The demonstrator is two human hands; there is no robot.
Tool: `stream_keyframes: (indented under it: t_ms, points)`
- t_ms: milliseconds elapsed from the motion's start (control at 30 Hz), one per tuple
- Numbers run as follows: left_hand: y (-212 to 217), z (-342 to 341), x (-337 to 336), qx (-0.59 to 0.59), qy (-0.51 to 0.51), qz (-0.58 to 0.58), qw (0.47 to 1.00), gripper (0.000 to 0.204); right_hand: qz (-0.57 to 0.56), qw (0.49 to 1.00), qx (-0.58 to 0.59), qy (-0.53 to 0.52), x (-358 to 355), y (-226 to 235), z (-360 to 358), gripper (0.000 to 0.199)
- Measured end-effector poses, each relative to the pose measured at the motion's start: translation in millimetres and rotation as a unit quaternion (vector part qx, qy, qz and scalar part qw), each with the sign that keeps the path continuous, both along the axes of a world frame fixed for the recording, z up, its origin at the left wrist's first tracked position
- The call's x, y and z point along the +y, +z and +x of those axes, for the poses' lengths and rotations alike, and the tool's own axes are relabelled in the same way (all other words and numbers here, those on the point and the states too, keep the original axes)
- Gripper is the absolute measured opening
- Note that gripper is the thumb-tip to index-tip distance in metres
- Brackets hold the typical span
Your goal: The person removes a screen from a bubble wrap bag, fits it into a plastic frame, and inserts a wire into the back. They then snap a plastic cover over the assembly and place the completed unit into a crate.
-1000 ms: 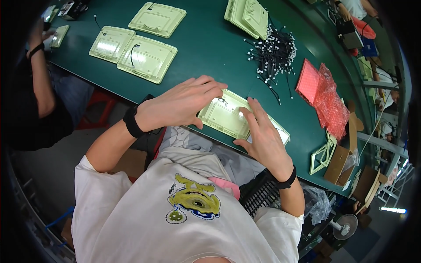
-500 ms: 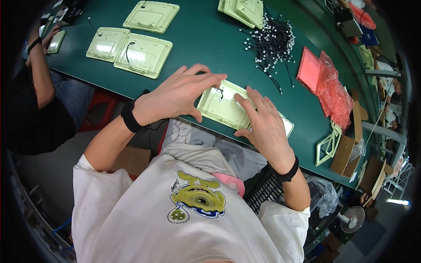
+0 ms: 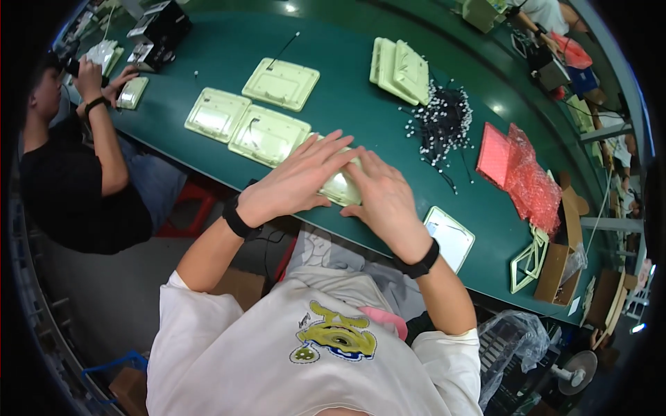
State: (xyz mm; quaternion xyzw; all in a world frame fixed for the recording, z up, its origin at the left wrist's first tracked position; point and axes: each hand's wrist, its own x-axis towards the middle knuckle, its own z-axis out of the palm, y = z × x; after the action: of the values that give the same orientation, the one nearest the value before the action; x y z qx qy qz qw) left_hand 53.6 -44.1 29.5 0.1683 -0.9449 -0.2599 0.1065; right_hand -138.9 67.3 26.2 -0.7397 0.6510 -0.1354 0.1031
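In the head view, the person leans over a green table (image 3: 354,87), both hands palm down at a pale green panel (image 3: 341,190) near the table's front edge. The left hand (image 3: 295,182) is spread wide, fingers long and thumb out to the side, covering the panel's left part. The right hand (image 3: 390,206) is also wide, its fingers reaching up beside the left fingertips. How firmly either hand presses, the view does not tell.

Left of the hands, 2 similar panels (image 3: 216,114) lie side by side, and 1 more panel (image 3: 281,83) lies behind them with a thin black cable on it. Farther back is a small stack of panels (image 3: 409,73), just beside a heap of black cables (image 3: 447,121) with white ends. A white-faced panel (image 3: 449,239) lies right of the right wrist. Beyond it are red bubble wrap (image 3: 525,182), pale green frames (image 3: 528,262) and a cardboard box (image 3: 557,270).

At far left, a co-worker in black (image 3: 73,184) sits at the table, 1 hand by a small panel (image 3: 133,93).
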Motion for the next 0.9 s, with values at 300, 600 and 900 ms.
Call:
stream_keyframes:
  t_ms: [300, 600, 900]
  points:
    - [7, 46, -69, -0.090, -0.015, -0.023, 0.996, 0.099, -0.122, 0.991, 0.048, -0.010, -27, 37, 6, 0.076]
    - [66, 56, -38, -0.042, 0.053, -0.032, 0.997, 0.106, -0.134, 0.947, 0.016, -0.291, -151, 25, -102, 0.053]
    - [26, -10, 68, 0.115, -0.012, 0.143, 0.983, 0.047, 0.011, 0.945, -0.105, -0.310, -185, 24, -104, 0.046]
